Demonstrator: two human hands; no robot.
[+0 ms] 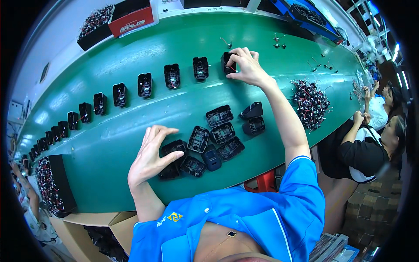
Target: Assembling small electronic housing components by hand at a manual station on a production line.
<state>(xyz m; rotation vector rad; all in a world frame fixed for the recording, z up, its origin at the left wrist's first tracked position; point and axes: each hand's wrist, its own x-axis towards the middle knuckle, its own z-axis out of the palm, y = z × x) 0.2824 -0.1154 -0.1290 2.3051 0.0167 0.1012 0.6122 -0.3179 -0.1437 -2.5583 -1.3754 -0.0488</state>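
At the far end of a row of open black plastic housings (172, 76), my right hand (248, 67) has its thumb and fingers closed around a black housing (225, 62). A bit of red wire shows at that housing's edge. My left hand (150, 155) is nearer to me, thumb and fingers spread apart over a loose black housing (173, 147). Whether it touches that housing I cannot tell. Several more black housings (199, 139) lie in a loose cluster to its right, most with their hollow side up. One dark housing (212, 158) lies closed side up.
A heap of small wired parts (310, 105) lies right of my right arm on the green table (109, 144). A few loose wired parts (279, 41) lie beyond. Boxes of parts stand at the back and left (56, 183). Two people (364, 148) sit at the right.
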